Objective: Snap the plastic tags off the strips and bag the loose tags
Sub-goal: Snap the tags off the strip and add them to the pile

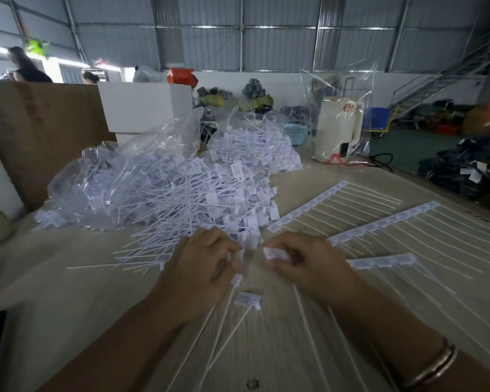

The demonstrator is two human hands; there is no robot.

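Both hands work close together at the near middle of the table point(68, 292). Left hand point(201, 267) has its fingers curled round white tags, gripping a tag head at its fingertips, with thin tails running from under it toward the near edge. Right hand point(306, 261) pinches a white tag piece point(275, 253) between thumb and curled fingers, just beside the left hand's tag but with a small gap between the two. A metal bangle point(433, 369) sits on the right wrist.

After the table itself, the biggest thing on it is the heap of loose tags point(187, 199), spread across the far left and middle, right up to the hands. Clear plastic bags point(119, 176) lie under and over the far part of that heap, with many tags inside. To the right lie three uncut strips point(385, 222) of tags, fanned out side by side, their heads joined in a row and their tails pointing right and near. One loose tag point(248, 299) lies flat on the table just near of the hands.

At the far left a brown cardboard sheet point(40, 131) stands upright, with a white box point(145, 106) beside it. At the far right a cream appliance point(340, 128) stands inside a clear bag.
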